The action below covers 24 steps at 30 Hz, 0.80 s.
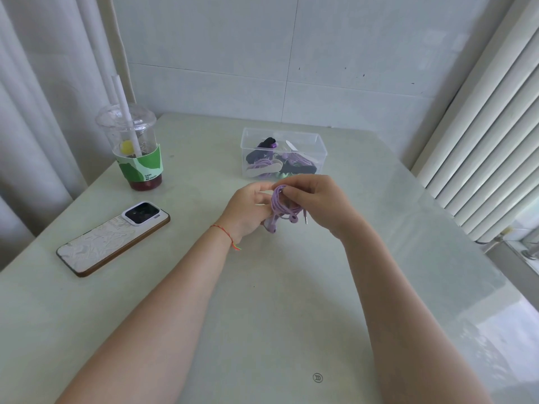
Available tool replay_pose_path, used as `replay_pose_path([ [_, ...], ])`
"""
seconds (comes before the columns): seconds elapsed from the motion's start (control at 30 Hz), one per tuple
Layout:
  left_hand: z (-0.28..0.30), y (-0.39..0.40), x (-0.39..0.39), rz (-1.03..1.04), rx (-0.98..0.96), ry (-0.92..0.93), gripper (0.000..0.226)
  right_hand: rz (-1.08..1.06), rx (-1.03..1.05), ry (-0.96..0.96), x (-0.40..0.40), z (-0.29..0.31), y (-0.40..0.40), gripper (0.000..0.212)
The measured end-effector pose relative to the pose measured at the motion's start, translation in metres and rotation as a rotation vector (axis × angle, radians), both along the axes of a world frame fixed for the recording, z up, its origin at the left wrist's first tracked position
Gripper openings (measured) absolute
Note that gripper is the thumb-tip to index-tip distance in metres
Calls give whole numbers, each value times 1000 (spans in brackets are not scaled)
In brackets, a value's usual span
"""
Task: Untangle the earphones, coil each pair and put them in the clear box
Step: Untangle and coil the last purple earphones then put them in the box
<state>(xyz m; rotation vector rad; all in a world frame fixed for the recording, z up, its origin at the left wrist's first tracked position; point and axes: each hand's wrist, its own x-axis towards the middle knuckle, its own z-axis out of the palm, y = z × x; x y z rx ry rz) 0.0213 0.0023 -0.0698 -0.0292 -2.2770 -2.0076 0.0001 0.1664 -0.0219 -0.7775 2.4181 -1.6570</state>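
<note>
A pair of purple earphones (279, 205) is wound into a tight coil held above the middle of the table. My left hand (248, 209) grips the coil from the left, fingers curled round it. My right hand (316, 201) pinches the coil's top from the right. Two earbuds and the metal plug hang below the coil. Just behind my hands stands the clear box (319, 147), holding several coiled earphones in purple, black and green.
A plastic cup (132, 147) with a green sleeve and straws stands at the back left. A phone (112, 243) lies face down on the left of the pale table (277, 301). Curtains hang left; a ribbed radiator runs along the right.
</note>
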Motion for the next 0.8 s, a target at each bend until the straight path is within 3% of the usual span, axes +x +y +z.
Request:
replay_pose_path([
  [0.17,6,7,7,-152,75,-29,18,-138,8,93,-8,-7,1,20],
  [0.43,8,11,9,-109,201,-62,11,-199,12,176,-6,-10,-7,21],
  [0.63,13,16,10,-94,320,-50,10,-328,19,402,-1,-13,-18,24],
  [0.8,10,17,9,-91,343,-35,10,-335,55,449,-3,-17,-19,24],
])
